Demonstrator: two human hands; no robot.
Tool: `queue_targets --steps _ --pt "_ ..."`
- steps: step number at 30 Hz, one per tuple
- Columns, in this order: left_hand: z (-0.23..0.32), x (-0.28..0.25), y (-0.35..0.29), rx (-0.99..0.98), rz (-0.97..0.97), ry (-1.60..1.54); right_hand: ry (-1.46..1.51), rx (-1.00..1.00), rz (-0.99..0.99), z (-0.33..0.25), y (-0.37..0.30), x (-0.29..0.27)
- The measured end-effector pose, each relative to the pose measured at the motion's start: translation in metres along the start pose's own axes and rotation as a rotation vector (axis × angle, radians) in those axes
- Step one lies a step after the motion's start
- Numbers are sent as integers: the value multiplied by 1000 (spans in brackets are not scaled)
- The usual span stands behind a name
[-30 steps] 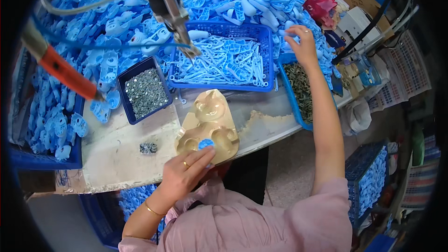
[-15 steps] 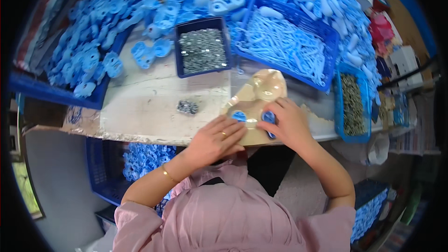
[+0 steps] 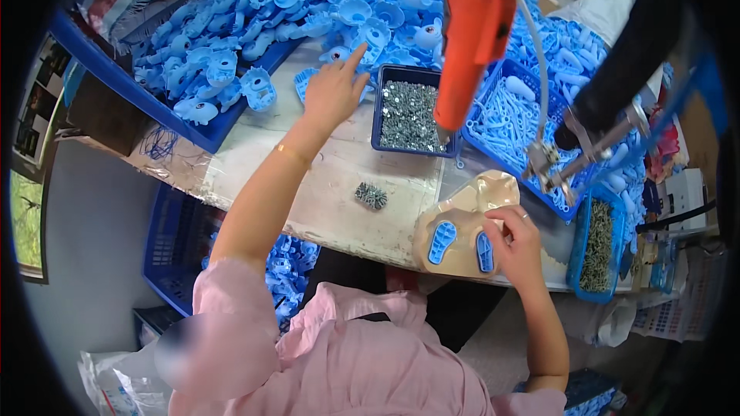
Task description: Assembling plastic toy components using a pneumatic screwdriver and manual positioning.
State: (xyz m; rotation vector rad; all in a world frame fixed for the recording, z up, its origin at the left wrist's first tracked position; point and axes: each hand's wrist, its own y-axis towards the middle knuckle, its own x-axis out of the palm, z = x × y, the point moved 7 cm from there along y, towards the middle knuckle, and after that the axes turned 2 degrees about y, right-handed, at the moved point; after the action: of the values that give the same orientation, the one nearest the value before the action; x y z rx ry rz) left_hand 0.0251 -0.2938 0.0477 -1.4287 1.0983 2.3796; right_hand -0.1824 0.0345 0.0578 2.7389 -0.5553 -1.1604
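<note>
My left hand [image 3: 337,91] reaches over the table to the edge of the pile of light-blue plastic shells [image 3: 374,35]. Its fingers are stretched out and apart, and nothing shows in them. At the beige moulded holder [image 3: 462,212] near the table's front edge, my right hand [image 3: 518,243] hovers with loosely bent fingers and seems to hold nothing. Two blue sole-shaped plastic parts lie in this holder: a left one [image 3: 442,243], fully in sight, and a right one [image 3: 484,252] close beside my right thumb.
An orange power screwdriver [image 3: 474,38] hangs over a dark-blue tray of screws [image 3: 408,112]. Some loose screws [image 3: 371,196] lie on the table. A blue basket [image 3: 512,127] contains thin light-blue parts. Farther right are a metal arm [image 3: 559,166] and a turquoise bin [image 3: 595,246] of small metal pieces.
My left hand has left the holder and moved up and left to the blue pile. My right hand has lifted slightly off the right sole part. The view has shifted, bringing the screwdriver fully in.
</note>
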Motion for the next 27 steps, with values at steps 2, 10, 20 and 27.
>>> queue_targets --steps 2,10,20,27 --pt "-16 15 17 44 -16 135 2 -12 -18 -6 1 8" --pt "-22 -52 -44 -32 -101 -140 61 90 6 14 -21 -6" --pt "50 -97 -179 156 -360 -576 139 70 89 -7 -6 -19" --pt "167 -39 -160 519 -449 -723 118 49 106 -30 -17 -30"
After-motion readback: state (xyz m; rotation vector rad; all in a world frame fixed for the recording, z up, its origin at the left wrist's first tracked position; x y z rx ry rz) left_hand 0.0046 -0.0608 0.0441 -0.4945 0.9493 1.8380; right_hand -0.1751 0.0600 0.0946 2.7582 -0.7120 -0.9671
